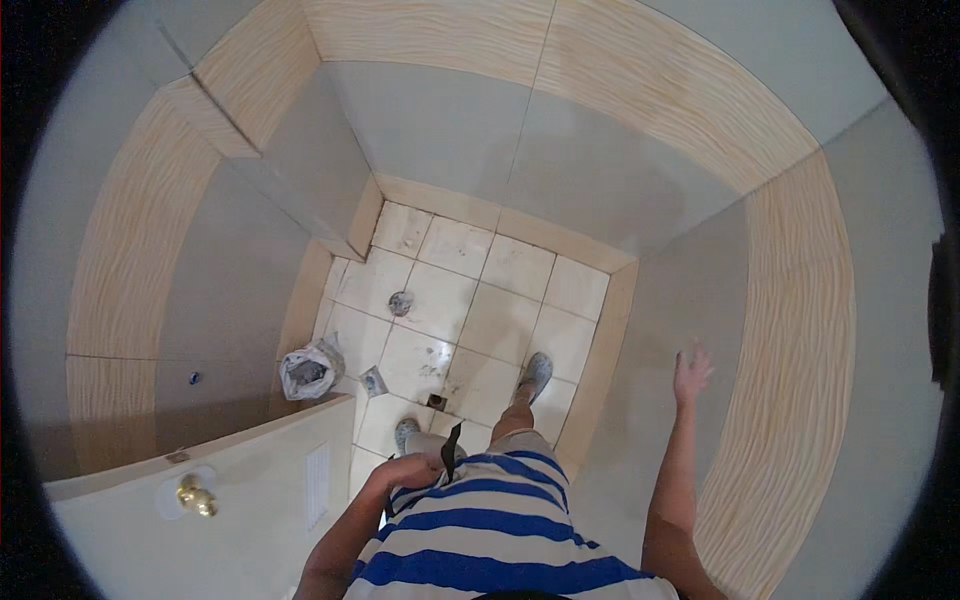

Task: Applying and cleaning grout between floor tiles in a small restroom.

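My left hand (416, 469) is at my waist, fingers curled in against a dark strap (452, 450) that sticks up in front of my striped shirt (490, 520). The fingertips are partly hidden, but the hand looks closed on that strap. Out to the right, my right hand (693, 376) is raised beside the grey tiled wall (680, 290). Its fingers are spread and hold nothing; whether they touch the wall I cannot tell.
A white sack (311, 370) with grey contents stands by the left wall. Near it, a flat grey piece (373, 381) lies on the stained tiles (490, 310). A round drain (400, 303) and a small dark square (437, 402) are in the floor. A door with a brass knob (196, 496) stands lower left.
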The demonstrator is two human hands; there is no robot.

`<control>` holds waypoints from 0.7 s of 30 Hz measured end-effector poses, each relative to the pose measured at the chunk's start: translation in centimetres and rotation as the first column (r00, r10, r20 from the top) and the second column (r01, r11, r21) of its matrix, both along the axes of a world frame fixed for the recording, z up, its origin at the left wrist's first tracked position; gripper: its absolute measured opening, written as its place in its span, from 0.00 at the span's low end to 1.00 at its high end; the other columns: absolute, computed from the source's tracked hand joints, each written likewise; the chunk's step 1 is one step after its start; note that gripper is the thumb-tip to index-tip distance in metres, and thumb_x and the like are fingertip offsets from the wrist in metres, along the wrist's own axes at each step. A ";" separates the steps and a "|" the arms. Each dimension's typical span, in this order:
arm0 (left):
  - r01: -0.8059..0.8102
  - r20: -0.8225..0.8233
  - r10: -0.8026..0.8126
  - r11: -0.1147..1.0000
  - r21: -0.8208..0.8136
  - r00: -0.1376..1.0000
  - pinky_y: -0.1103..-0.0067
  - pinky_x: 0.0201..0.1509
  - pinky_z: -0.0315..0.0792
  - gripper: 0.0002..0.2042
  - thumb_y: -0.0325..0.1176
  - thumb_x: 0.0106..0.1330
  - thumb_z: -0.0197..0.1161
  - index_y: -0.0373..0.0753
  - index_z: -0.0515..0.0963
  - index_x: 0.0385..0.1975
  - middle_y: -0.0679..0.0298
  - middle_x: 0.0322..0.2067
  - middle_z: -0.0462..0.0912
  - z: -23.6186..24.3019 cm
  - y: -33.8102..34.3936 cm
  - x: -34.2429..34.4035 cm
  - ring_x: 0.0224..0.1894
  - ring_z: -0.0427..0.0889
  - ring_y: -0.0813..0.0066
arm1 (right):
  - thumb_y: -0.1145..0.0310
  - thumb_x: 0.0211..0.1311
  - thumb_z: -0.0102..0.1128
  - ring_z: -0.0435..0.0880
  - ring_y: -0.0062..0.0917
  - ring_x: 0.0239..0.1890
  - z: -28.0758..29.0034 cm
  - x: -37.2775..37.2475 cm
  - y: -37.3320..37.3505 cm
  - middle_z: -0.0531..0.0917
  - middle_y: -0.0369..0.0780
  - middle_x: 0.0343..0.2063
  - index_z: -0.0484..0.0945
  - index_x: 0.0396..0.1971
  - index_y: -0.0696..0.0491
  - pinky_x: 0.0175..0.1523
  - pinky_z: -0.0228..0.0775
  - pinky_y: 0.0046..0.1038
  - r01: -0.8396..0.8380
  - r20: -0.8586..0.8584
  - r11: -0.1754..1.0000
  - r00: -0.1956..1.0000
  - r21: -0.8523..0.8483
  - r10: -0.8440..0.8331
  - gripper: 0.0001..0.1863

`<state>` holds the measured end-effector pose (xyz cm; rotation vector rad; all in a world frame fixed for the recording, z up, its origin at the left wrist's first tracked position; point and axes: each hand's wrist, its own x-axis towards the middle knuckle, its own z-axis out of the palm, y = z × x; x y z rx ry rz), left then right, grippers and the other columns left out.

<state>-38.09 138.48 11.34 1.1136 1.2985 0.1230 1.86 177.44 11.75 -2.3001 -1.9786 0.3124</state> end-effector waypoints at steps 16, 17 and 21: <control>-0.728 -0.213 0.706 0.685 -0.035 0.675 0.74 0.41 0.77 0.12 0.38 0.67 0.55 0.34 0.78 0.38 0.58 0.32 0.84 -20.1 18.1 -2.4 0.33 0.84 0.69 | 0.55 0.61 0.56 0.48 0.39 0.69 2.6 -28.0 36.7 0.58 0.49 0.66 0.61 0.65 0.46 0.68 0.36 0.43 -0.438 0.183 0.226 0.712 0.870 0.678 0.32; -0.673 -0.198 0.674 0.735 0.082 0.712 0.72 0.44 0.77 0.13 0.40 0.66 0.56 0.35 0.79 0.35 0.54 0.34 0.84 -23.5 18.4 -3.7 0.37 0.85 0.63 | 0.54 0.61 0.56 0.48 0.38 0.69 1.4 -29.8 37.1 0.58 0.48 0.66 0.62 0.64 0.47 0.67 0.36 0.43 -0.460 0.271 0.098 0.668 0.883 0.694 0.32; -0.533 -0.497 0.483 0.845 0.046 0.721 0.67 0.52 0.74 0.17 0.45 0.59 0.60 0.37 0.80 0.36 0.50 0.39 0.83 -42.0 13.9 -9.4 0.46 0.81 0.54 | 0.52 0.63 0.56 0.45 0.36 0.69 -3.1 -34.9 41.5 0.58 0.44 0.65 0.64 0.63 0.46 0.68 0.33 0.42 -0.480 0.408 -0.045 0.689 0.876 0.599 0.30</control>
